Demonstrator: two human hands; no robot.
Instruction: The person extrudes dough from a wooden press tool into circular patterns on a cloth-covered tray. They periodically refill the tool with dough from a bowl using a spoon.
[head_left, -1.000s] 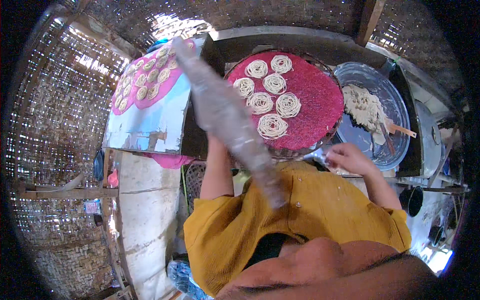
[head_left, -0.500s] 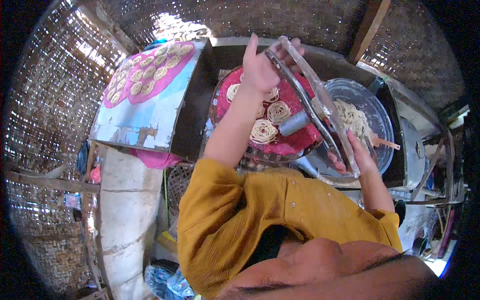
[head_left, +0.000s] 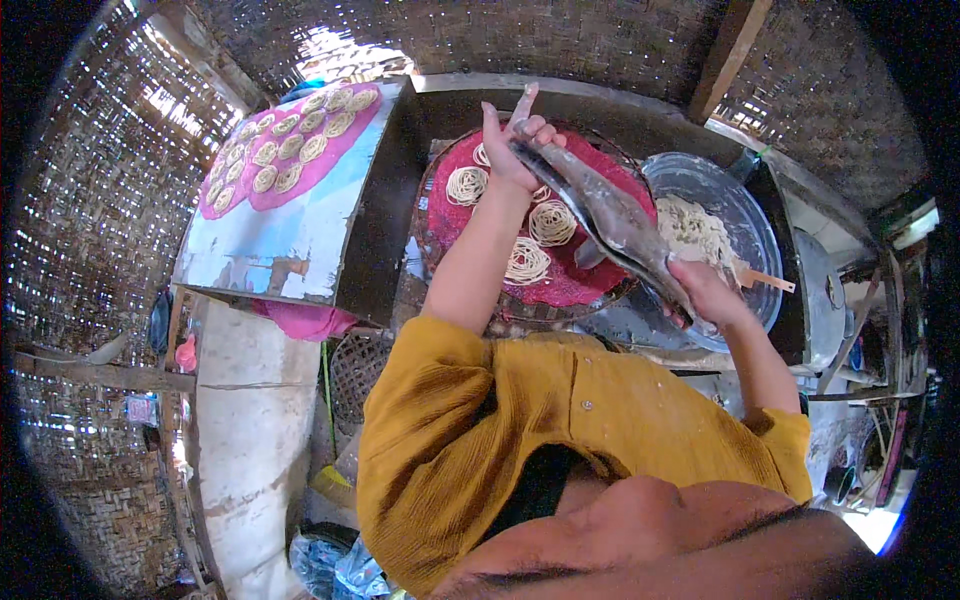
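Note:
Both my hands hold a long, two-handled noodle press point(head_left: 612, 212), tilted from upper left to lower right, its handles close together. My left hand point(head_left: 520, 152) grips the upper end, some fingers curled round it and the index finger stretched out. My right hand point(head_left: 705, 292) is wrapped round the lower end. Part of a grey cylinder point(head_left: 590, 254) shows beneath the press. Below lies a round pink cloth point(head_left: 443, 220) bearing coiled noodle nests, among them one nest point(head_left: 552, 223) under the press and another nest point(head_left: 527, 262) nearer me. My left forearm and the press hide part of the cloth.
At right, a large basin point(head_left: 772, 235) holds pale dough point(head_left: 690, 228) and an orange-handled tool point(head_left: 770, 280). Several noodle nests lie on pink sheets point(head_left: 290, 178) atop a blue-and-white box point(head_left: 250, 250) at left. A metal pot point(head_left: 822, 295) stands beyond the basin.
The press handles have come closer together, and the press has turned and tilted. My left hand has shifted slightly, its fingers now curling round the handle end instead of lying stretched out.

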